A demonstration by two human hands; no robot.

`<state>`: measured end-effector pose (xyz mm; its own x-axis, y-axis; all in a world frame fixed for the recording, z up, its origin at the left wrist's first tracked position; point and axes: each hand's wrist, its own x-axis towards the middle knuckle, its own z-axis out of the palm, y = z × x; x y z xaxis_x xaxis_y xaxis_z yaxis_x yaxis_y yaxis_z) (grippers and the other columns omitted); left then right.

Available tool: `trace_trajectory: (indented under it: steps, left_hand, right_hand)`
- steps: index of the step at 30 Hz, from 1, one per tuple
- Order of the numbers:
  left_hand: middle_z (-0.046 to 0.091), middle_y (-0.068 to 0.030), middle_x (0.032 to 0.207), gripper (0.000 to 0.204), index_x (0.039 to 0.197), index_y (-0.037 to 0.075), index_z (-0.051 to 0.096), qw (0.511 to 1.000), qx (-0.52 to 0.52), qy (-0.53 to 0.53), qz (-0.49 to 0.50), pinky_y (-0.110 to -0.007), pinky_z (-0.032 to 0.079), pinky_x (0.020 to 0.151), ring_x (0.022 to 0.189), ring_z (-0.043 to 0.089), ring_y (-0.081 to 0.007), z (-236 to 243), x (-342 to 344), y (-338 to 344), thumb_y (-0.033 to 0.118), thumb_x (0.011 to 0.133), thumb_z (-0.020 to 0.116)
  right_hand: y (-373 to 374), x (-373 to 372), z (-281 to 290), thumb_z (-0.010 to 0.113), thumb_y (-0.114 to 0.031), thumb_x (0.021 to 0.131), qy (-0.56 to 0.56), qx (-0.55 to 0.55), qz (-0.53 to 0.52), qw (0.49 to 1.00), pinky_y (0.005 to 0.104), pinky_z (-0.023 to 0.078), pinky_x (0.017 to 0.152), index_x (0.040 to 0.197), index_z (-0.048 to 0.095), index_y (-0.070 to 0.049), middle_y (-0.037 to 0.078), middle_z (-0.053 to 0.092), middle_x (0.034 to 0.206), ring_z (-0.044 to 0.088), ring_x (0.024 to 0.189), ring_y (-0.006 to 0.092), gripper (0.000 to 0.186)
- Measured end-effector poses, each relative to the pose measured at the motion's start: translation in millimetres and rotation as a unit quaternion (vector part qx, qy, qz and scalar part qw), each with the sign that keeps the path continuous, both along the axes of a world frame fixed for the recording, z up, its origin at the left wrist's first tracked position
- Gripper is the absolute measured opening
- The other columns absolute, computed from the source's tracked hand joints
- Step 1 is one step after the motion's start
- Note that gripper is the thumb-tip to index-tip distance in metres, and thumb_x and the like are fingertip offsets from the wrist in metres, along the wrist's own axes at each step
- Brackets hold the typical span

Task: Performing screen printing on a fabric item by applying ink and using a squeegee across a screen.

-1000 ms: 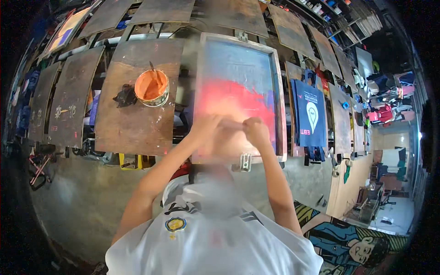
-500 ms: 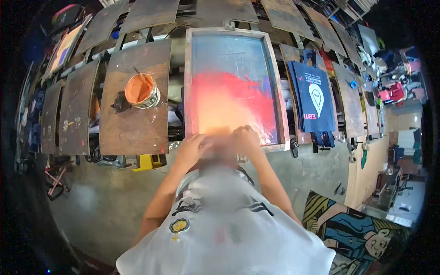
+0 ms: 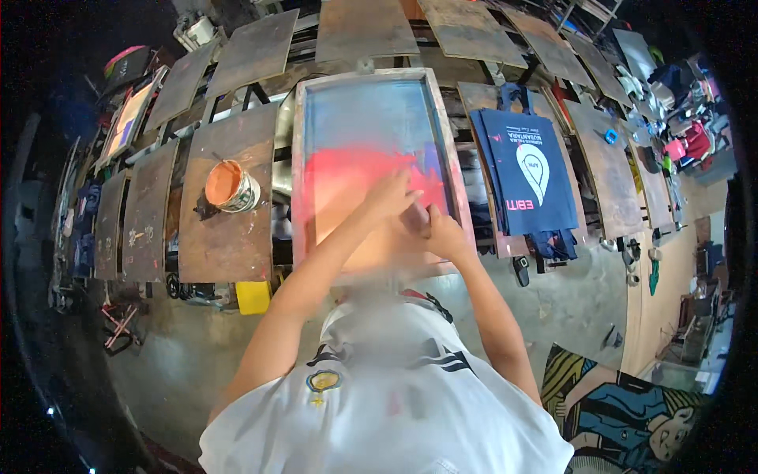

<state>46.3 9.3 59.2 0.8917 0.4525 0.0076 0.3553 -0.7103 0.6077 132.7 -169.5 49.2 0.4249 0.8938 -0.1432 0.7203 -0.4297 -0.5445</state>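
A wooden-framed screen [image 3: 433, 91] lies before me, grey-blue at the top, pink and peach over its lower part. My left hand [image 3: 387, 193] is over the middle of the pink area, fingers bent and partly smeared, so its grip is unclear. Lower and to its right, my right hand [image 3: 442, 233] is closed on a blurred, dark pinkish bar [image 3: 413, 215] that reaches toward my left hand. The screen's lower edge is blurred.
Left of the screen, a wooden board [image 3: 225, 257] bears a tub of orange paint [image 3: 225, 186]. Right of it, navy bags [image 3: 525, 174] lie on another board. More boards [image 3: 363, 31] line the back and sides. A yellow object [image 3: 253, 296] sits below the left boards.
Half a second ago both hands were at the screen's lower edge. They have moved up the screen, my left hand farther and rightward. The view has shifted, with the boards appearing lower.
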Motion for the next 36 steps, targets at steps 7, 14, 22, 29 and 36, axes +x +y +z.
trace_trajectory:
  steps: [7,14,22,29,36]
  left_hand:
    - [0.061,-0.0210,0.103,0.032,0.101,0.001,0.059,0.999,-0.027,0.020,-0.015,-0.048,0.049,0.084,0.098,0.059,-0.0389,-53,38,5,0.027,0.083,0.066]
    - [0.058,-0.0164,0.088,0.016,0.091,0.003,0.059,0.994,0.006,-0.067,0.081,-0.043,0.048,0.077,0.088,0.060,-0.0343,-51,-29,28,0.018,0.083,0.060]
    - [0.058,-0.0167,0.086,0.024,0.089,0.000,0.058,0.995,0.067,-0.052,0.060,-0.043,0.047,0.074,0.082,0.058,-0.0352,-49,-42,40,0.024,0.088,0.063]
    - [0.058,-0.0163,0.086,0.029,0.089,0.002,0.057,0.997,0.022,-0.078,-0.010,-0.044,0.048,0.072,0.082,0.060,-0.0360,-40,-8,15,0.030,0.091,0.063]
    - [0.057,-0.0166,0.088,0.029,0.091,0.003,0.058,0.993,-0.023,-0.074,-0.093,-0.045,0.048,0.073,0.083,0.060,-0.0363,-39,-31,35,0.032,0.093,0.061]
  right_hand:
    - [-1,-13,-32,0.078,-0.023,0.075,0.069,-0.007,-0.093,0.993,0.0545,0.052,0.074,0.107,0.041,-0.001,0.029,0.067,0.087,0.066,0.087,0.0470,0.054]
    - [40,-62,-23,0.072,-0.013,0.077,0.171,-0.005,-0.056,0.984,0.0505,0.052,0.081,0.115,0.044,0.001,0.027,0.065,0.098,0.065,0.095,0.0438,0.049]
    - [42,-44,-5,0.072,-0.016,0.073,0.108,0.008,-0.013,0.994,0.0528,0.053,0.077,0.114,0.045,0.000,0.027,0.066,0.097,0.065,0.091,0.0448,0.051]
    - [18,-32,-9,0.072,-0.021,0.074,0.010,-0.071,-0.050,0.996,0.0517,0.054,0.075,0.107,0.045,-0.001,0.024,0.068,0.090,0.068,0.085,0.0421,0.047]
    - [29,-79,-14,0.072,-0.026,0.071,-0.021,-0.042,-0.131,0.990,0.0528,0.053,0.071,0.100,0.048,0.001,0.025,0.067,0.083,0.067,0.078,0.0435,0.047]
